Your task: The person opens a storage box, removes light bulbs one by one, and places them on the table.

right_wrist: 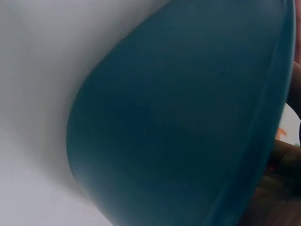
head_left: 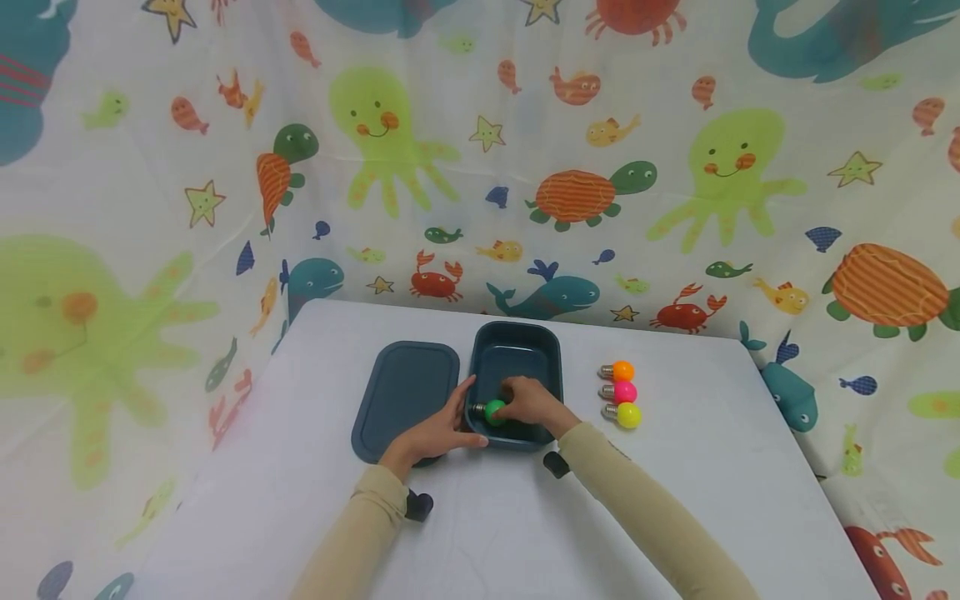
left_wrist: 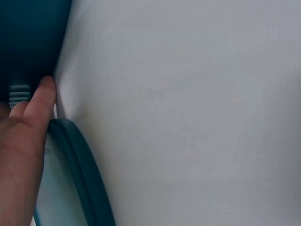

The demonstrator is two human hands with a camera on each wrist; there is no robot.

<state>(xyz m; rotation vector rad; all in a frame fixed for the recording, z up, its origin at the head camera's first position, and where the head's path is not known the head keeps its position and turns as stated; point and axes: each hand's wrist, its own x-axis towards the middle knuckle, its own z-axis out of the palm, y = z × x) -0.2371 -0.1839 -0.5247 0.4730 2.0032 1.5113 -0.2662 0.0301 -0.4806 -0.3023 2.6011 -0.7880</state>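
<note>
A dark teal container [head_left: 517, 333] stands on the table with its inside facing up. Inside it, near the front left, is a green light bulb [head_left: 494, 412], its metal screw base pointing left. My right hand [head_left: 531, 402] reaches over the container and pinches the bulb's round end. In the right wrist view, the container wall [right_wrist: 169, 122] hides most of that hand. My left hand [head_left: 438, 433] rests against the container's front left corner, fingers straight along the left side and thumb at the front. The left wrist view shows its fingers [left_wrist: 40, 101] touching the container wall [left_wrist: 33, 37].
Left of the container lies a flat dark teal lid [head_left: 408, 392], partly behind my left hand. To the right, an orange bulb [head_left: 623, 371], a pink bulb [head_left: 625, 392] and a yellow bulb [head_left: 628, 415] lie in a column on the white table [head_left: 690, 475]. A sea-animal curtain [head_left: 465, 167] hangs behind.
</note>
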